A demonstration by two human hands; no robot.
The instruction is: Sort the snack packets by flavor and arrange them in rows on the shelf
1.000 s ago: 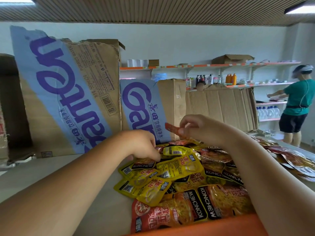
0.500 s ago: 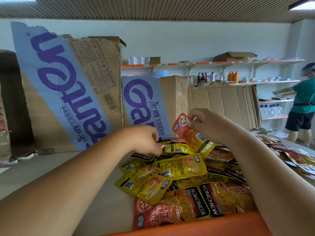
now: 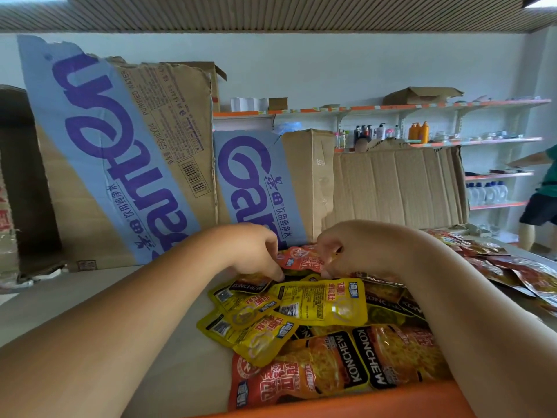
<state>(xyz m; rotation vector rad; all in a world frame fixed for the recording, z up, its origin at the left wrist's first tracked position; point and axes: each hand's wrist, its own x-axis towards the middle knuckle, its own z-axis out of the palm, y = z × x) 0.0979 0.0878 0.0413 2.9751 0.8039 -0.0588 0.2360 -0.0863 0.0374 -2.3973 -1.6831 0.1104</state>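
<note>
Both my hands meet at the centre of the view, over the far end of the pile of snack packets (image 3: pixel 331 342). My right hand (image 3: pixel 361 245) has its fingers curled on the right edge of an orange packet (image 3: pixel 297 258), pinching it where it lies on the heap. My left hand (image 3: pixel 251 251) is curled too, fingertips down at that packet's left side; I cannot tell whether it grips anything. Yellow packets (image 3: pixel 322 301) fan toward 6 o'clock on the pale shelf surface (image 3: pixel 120 312), which ends in an orange front lip (image 3: pixel 361 401). Printed cardboard boxes (image 3: pixel 120 164) stand along the back from 9 to 12 o'clock, with flattened cardboard (image 3: pixel 398 188) at 1. More red packets (image 3: pixel 512 271) lie at 3. Wall shelves (image 3: pixel 391 109) carrying bottles (image 3: pixel 419 131) run toward 2 o'clock, and another person (image 3: pixel 541 191) stands at the right edge.
</note>
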